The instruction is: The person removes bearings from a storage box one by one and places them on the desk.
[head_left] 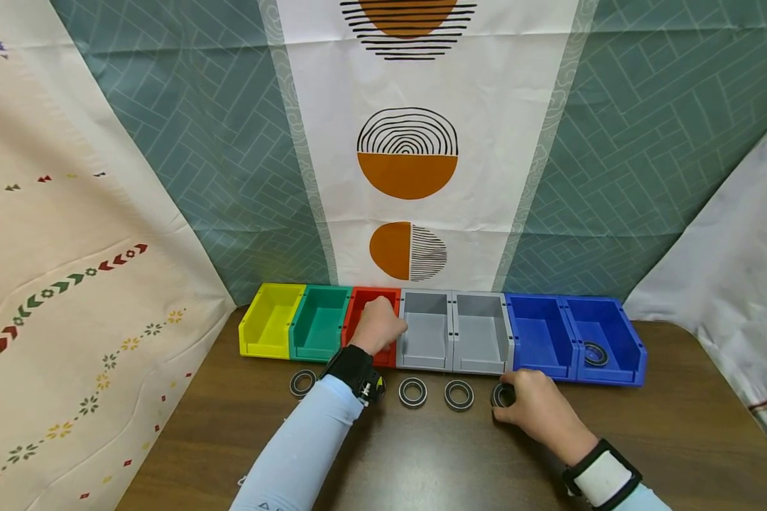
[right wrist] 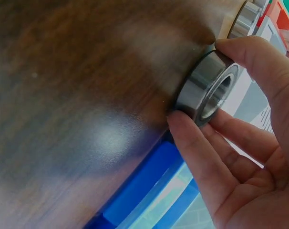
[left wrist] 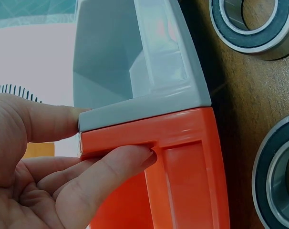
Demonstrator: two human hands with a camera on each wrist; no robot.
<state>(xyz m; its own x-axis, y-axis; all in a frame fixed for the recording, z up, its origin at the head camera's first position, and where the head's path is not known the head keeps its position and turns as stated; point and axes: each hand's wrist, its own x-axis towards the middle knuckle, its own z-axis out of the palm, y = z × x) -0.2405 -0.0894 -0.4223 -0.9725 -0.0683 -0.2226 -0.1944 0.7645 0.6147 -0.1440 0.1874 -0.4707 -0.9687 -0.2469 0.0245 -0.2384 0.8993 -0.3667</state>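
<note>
My right hand (head_left: pixel 538 408) grips a ball bearing (right wrist: pixel 209 86) by its outer rim, thumb and finger on opposite sides, where it lies on the table before the blue bins. Over the red bin (left wrist: pixel 182 171), my left hand (head_left: pixel 378 326) pinches the side wall where it meets the neighbouring grey bin (left wrist: pixel 149 102), one digit on each side. Two more bearings, a middle one (head_left: pixel 459 395) and another (head_left: pixel 412 392), lie flat between the hands. A further bearing (head_left: pixel 303 383) sits left of my left wrist. One bearing (head_left: pixel 596 353) rests inside the rightmost blue bin (head_left: pixel 635 358).
The bins stand side by side at the back of the wooden table (head_left: pixel 447 461): a yellow bin (head_left: pixel 271 319), a green bin (head_left: pixel 321 323), then red, two grey and two blue. Patterned cloth (head_left: pixel 230 177) hangs right behind them, with pale cloth at both sides.
</note>
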